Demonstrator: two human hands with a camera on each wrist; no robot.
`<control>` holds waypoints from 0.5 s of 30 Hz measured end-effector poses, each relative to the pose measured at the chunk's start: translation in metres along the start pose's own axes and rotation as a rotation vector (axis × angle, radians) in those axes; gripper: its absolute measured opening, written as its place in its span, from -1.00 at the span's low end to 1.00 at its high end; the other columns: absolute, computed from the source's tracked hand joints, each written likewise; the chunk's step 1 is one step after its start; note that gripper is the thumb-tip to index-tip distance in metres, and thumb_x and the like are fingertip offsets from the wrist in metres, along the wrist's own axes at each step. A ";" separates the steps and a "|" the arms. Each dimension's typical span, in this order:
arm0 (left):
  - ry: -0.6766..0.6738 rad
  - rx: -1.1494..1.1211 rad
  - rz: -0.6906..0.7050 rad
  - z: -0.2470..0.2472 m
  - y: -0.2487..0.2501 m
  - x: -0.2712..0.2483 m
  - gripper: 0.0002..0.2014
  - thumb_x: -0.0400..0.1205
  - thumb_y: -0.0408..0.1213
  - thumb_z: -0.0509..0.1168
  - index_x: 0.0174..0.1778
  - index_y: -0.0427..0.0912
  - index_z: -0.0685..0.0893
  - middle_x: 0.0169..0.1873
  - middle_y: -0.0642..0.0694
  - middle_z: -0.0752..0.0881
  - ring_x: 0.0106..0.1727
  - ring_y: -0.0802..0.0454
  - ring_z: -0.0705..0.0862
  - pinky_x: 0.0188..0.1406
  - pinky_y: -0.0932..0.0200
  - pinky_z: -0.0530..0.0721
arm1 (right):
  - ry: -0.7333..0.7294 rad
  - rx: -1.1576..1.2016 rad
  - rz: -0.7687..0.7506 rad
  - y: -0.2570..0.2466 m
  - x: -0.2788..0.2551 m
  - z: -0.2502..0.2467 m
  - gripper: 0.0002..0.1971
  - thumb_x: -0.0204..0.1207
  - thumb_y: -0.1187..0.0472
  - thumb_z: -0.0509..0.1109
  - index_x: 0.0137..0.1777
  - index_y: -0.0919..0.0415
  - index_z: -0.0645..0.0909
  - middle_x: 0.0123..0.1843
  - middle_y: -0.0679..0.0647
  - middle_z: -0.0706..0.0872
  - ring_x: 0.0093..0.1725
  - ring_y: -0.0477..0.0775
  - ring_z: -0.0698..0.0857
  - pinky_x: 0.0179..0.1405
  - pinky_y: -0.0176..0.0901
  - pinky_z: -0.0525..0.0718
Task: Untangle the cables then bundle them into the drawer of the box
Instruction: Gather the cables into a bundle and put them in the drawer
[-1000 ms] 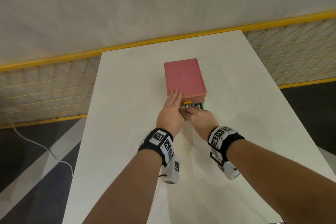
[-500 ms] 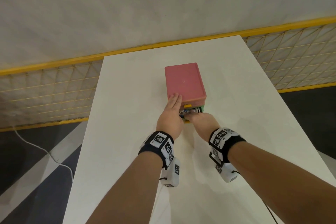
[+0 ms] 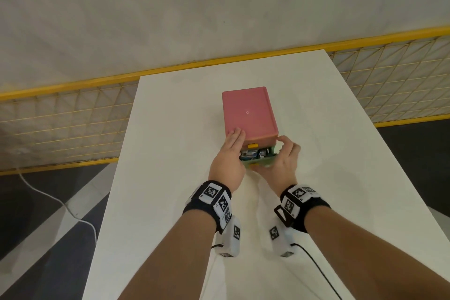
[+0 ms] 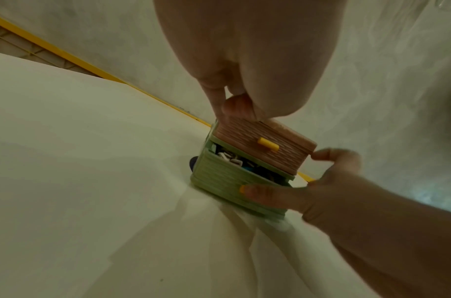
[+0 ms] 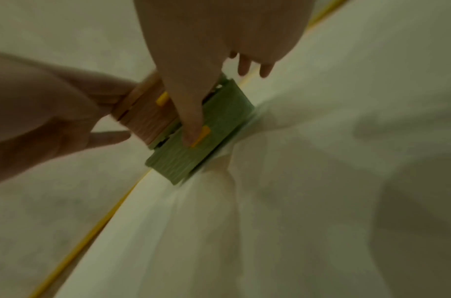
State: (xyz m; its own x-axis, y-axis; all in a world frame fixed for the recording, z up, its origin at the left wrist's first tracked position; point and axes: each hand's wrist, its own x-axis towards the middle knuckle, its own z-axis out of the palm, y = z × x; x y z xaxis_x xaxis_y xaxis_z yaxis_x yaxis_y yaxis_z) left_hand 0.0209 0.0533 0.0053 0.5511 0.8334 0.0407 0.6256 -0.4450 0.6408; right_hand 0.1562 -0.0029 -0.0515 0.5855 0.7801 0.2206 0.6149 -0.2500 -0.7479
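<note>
A pink box (image 3: 248,114) stands mid-table. Its green lower drawer (image 3: 259,162) is pulled out a little, and bundled cables (image 3: 253,153) lie inside it, white and blue pieces showing in the left wrist view (image 4: 232,159). My left hand (image 3: 235,137) rests flat on the box's near left top corner. My right hand (image 3: 280,156) grips the drawer at its right front corner. Its thumb (image 4: 267,191) lies across the green front by the yellow handle (image 5: 201,135), and its index finger touches the pink upper drawer's (image 4: 265,147) corner.
The white table (image 3: 170,178) reaches a yellow-railed mesh fence (image 3: 73,117) at the back. A white cord (image 3: 60,204) trails on the dark floor to the left. A black lead (image 3: 316,268) hangs from my right wrist camera.
My right hand left the inside of the drawer and shifted right onto its front corner. The cables now show uncovered in the drawer. My left hand stayed on the box top.
</note>
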 end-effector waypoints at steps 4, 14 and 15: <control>-0.003 -0.002 0.007 -0.001 -0.003 0.001 -0.21 0.52 -0.71 0.10 0.68 -0.12 0.20 0.69 0.03 0.14 0.70 0.16 0.06 0.57 0.43 0.01 | -0.059 0.034 0.176 -0.001 0.008 0.011 0.32 -0.12 0.06 0.80 0.62 0.16 0.08 0.31 0.28 0.34 0.03 0.18 0.57 0.07 0.11 0.64; -0.037 0.000 0.004 -0.003 -0.003 0.002 -0.21 0.51 -0.73 0.07 0.68 -0.12 0.22 0.69 0.03 0.16 0.69 0.17 0.07 0.64 0.31 0.05 | 0.066 -0.113 0.356 -0.009 0.019 0.022 0.40 -0.19 -0.20 0.74 0.61 -0.17 -0.10 0.42 0.26 0.34 0.41 0.27 0.40 0.41 0.22 0.25; -0.038 -0.004 0.006 -0.004 -0.003 0.002 -0.21 0.51 -0.73 0.07 0.68 -0.12 0.22 0.69 0.02 0.16 0.69 0.17 0.08 0.64 0.32 0.04 | 0.056 -0.113 0.353 -0.007 0.021 0.022 0.42 -0.20 -0.20 0.74 0.61 -0.18 -0.12 0.42 0.25 0.34 0.41 0.27 0.41 0.42 0.21 0.23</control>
State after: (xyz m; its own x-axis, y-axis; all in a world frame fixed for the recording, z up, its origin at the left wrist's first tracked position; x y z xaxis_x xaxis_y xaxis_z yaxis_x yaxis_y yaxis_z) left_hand 0.0177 0.0577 0.0066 0.5752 0.8179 0.0156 0.6199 -0.4483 0.6441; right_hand 0.1525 0.0282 -0.0551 0.7978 0.6029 -0.0024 0.4227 -0.5623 -0.7108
